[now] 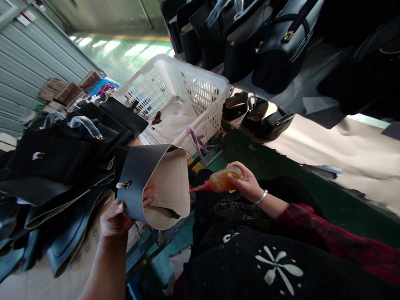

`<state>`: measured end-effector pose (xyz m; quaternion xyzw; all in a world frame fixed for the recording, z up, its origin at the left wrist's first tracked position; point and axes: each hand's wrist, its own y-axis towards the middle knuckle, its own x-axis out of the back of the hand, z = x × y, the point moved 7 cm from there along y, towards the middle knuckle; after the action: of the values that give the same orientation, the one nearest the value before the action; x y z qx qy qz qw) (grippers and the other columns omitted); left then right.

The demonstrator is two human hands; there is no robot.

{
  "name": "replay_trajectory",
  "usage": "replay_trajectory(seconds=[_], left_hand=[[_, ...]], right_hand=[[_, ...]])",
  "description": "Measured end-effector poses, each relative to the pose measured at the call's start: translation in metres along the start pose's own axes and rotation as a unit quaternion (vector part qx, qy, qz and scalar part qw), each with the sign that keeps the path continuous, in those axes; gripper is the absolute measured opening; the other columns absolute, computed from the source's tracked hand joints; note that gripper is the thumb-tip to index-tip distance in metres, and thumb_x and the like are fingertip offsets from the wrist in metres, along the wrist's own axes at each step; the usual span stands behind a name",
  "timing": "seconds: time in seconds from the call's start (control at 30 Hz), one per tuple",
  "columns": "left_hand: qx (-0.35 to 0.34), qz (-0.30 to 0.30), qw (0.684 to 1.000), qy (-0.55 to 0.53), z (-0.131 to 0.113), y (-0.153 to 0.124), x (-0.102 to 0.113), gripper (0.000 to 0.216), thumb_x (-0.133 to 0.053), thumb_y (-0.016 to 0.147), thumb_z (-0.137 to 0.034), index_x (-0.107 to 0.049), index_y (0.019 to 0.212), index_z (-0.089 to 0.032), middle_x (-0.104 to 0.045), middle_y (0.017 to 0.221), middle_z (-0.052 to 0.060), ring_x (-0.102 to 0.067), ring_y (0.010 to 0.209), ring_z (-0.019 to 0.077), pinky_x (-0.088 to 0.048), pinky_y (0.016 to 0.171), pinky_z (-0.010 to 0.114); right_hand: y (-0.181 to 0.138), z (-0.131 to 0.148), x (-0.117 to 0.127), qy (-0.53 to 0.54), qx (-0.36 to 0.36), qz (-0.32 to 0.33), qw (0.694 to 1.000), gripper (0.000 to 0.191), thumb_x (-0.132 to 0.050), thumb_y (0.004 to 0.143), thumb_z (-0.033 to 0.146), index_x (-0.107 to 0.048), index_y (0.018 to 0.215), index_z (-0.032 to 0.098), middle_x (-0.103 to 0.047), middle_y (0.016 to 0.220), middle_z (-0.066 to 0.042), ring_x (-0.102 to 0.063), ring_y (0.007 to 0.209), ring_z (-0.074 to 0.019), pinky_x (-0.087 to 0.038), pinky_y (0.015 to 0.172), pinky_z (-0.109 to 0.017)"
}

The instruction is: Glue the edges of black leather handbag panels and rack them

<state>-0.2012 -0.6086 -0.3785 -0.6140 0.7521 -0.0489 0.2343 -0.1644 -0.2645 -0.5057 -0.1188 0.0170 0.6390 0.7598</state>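
My left hand point(119, 215) grips a curved black leather bag panel point(138, 178) with a beige inner lining point(170, 188) and a small metal clasp point(123, 185); my fingertips show inside the curl. My right hand point(246, 182) is closed around a squeeze bottle of amber glue point(220, 180), its red nozzle point(197, 189) pointing left at the panel's beige edge, almost touching it. A bracelet sits on my right wrist. My lap, in dark clothing, lies below both hands.
A heap of black bag panels point(48, 179) lies at the left on cardboard. A white plastic basket point(189, 88) holding pale pieces stands behind the panel. Finished black handbags point(282, 43) line a shelf at the top right. Green floor point(316, 189) lies to the right.
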Motion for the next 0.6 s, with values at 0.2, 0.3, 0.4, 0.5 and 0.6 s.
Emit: replay_trajectory(seconds=[0.2,0.3,0.4,0.5,0.6], left_hand=[[-0.005,-0.040,0.999,-0.003,0.001,0.000,0.005,0.052,-0.079,0.053,-0.044,-0.077,0.098,-0.016,-0.067,0.127,0.023,-0.026,0.140,0.0594,-0.019,0.114,0.070],[-0.002,-0.044,0.999,-0.012,0.001,0.001,0.005,0.051,-0.081,0.052,-0.043,-0.077,0.096,-0.019,-0.069,0.124,0.021,-0.026,0.141,0.0584,-0.018,0.114,0.070],[-0.002,-0.049,0.999,-0.023,0.002,0.000,0.003,0.051,-0.082,0.052,-0.040,-0.077,0.099,-0.021,-0.071,0.121,0.019,-0.029,0.140,0.0571,-0.018,0.114,0.071],[-0.007,-0.048,0.998,-0.028,0.001,-0.002,0.000,0.058,-0.083,0.053,-0.040,-0.076,0.107,-0.019,-0.066,0.131,0.020,-0.031,0.141,0.0542,-0.019,0.115,0.069],[-0.003,-0.039,0.999,-0.025,0.000,-0.002,-0.001,0.062,-0.084,0.054,-0.041,-0.075,0.110,-0.017,-0.062,0.136,0.022,-0.031,0.141,0.0529,-0.021,0.116,0.067]], right_hand=[[0.012,0.020,0.009,-0.047,0.065,-0.044,0.996,0.049,-0.073,0.070,0.066,-0.056,0.090,0.024,-0.053,0.071,0.001,-0.049,0.061,-0.0172,-0.044,0.058,-0.031],[0.010,0.019,0.004,-0.057,0.059,-0.021,0.996,0.049,-0.074,0.069,0.065,-0.057,0.089,0.024,-0.053,0.070,0.001,-0.049,0.061,-0.0175,-0.043,0.058,-0.031],[0.003,0.011,-0.001,-0.041,0.035,0.011,0.999,0.049,-0.075,0.068,0.065,-0.058,0.088,0.024,-0.055,0.072,0.000,-0.051,0.064,-0.0181,-0.044,0.059,-0.031],[-0.002,0.003,-0.006,-0.005,0.009,0.035,0.999,0.051,-0.076,0.066,0.066,-0.058,0.089,0.024,-0.057,0.075,-0.001,-0.054,0.067,-0.0189,-0.045,0.061,-0.031],[0.003,-0.001,-0.004,0.013,-0.003,0.006,1.000,0.051,-0.074,0.067,0.067,-0.057,0.089,0.024,-0.055,0.072,0.001,-0.052,0.064,-0.0174,-0.044,0.060,-0.029]])
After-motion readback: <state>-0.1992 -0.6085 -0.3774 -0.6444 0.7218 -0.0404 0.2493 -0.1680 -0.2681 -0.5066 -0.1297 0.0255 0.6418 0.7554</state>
